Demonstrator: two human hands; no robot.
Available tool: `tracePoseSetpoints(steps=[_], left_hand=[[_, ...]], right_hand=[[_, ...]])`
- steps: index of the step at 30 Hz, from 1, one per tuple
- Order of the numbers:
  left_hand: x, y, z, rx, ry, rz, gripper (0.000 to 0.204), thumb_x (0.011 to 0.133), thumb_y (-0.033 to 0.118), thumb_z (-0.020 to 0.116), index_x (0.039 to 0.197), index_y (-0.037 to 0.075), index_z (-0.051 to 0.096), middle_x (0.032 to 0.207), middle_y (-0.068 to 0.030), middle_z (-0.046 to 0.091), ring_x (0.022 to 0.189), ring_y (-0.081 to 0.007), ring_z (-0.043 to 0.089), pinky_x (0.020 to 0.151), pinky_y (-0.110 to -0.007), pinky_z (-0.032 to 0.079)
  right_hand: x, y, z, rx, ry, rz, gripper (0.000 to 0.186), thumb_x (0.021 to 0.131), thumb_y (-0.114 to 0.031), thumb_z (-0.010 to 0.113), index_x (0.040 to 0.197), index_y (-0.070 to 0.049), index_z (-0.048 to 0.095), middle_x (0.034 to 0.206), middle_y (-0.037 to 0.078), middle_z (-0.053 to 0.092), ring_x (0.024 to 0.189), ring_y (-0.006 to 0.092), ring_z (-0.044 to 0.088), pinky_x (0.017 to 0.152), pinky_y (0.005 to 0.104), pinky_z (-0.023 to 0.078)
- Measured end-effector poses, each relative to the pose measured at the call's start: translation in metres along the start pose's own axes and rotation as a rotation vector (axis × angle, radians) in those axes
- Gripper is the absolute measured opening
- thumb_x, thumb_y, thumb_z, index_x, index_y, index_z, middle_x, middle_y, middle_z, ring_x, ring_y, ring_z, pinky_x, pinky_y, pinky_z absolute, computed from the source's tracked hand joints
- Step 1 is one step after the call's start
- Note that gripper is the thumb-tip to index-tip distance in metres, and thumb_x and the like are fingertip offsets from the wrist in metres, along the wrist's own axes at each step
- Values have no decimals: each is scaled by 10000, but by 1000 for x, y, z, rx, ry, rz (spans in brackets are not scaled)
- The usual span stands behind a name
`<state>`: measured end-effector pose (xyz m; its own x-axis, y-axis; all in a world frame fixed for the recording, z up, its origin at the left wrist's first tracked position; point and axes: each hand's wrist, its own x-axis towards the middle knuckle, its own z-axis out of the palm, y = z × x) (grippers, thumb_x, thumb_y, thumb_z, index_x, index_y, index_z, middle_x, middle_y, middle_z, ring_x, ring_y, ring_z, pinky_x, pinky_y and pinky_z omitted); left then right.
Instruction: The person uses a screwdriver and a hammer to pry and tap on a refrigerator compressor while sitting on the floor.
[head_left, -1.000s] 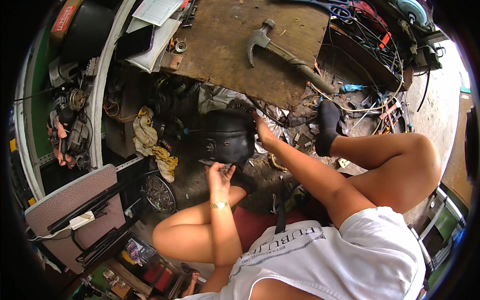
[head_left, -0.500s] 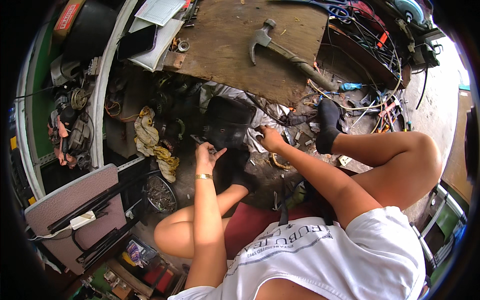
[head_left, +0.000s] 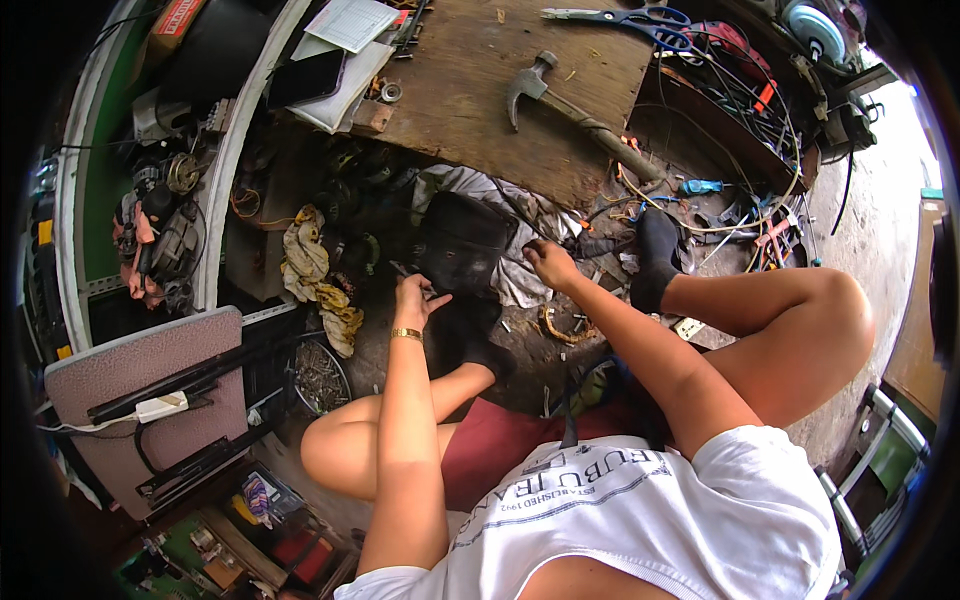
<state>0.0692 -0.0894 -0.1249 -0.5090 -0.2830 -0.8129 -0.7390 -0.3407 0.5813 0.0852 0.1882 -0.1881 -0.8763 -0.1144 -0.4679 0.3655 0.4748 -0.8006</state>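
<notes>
Left hand (head_left: 413, 300) pinching thin strip (head_left: 401, 269), near side of black casing (head_left: 462, 240); right hand (head_left: 550, 266) right of it, fingers curled, hold unclear; hammer (head_left: 575, 112) far, on desk (head_left: 450, 100).

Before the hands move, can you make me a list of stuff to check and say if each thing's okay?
1. Black part between the two hands: ok, it sits there by the pale cloth.
2. Left hand gripping its thin piece: ok, it looks pinched in the fingers.
3. Right hand free of things: cannot tell, its curled fingers could hide something small.
4. Hammer away from the hands: ok, it lies on the wooden board.
5. Floor near the right leg tidy: not ok, a pale flat piece lies there.
6. Metal bowl away from both hands: ok.
</notes>
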Motion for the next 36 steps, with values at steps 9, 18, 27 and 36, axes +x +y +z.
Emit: tracePoseSetpoints(steps=[9,18,27,36], left_hand=[[-6,11,10,64,81,27,94,708,9,474,799,13,447,793,-85,386,636,-224,438,715,-611,547],[-7,14,7,109,12,71,547,696,3,452,1229,37,335,1015,-150,372,888,-353,485,703,-577,560],[-3,25,7,159,-4,62,514,716,22,463,1221,51,374,937,-102,400,876,-279,494,674,-504,577],[6,-42,-3,-541,-227,130,772,827,662,411,1424,187,299,1452,-58,326,1331,-271,294,1061,-528,202]], right_hand=[[37,-17,16,57,83,-88,470,915,-356,472,1210,7,516,1171,266,546,1127,409,494,938,418,395],[89,-28,16,113,100,-316,428,962,-357,350,1104,-4,545,1111,257,556,1081,418,487,926,448,372],[132,-37,41,325,-92,-239,563,972,-445,335,1282,1,479,1323,163,490,1253,286,421,1047,354,295],[148,-28,41,279,-100,-139,490,938,-445,413,1200,-61,568,1163,152,591,1092,265,532,980,355,351]])
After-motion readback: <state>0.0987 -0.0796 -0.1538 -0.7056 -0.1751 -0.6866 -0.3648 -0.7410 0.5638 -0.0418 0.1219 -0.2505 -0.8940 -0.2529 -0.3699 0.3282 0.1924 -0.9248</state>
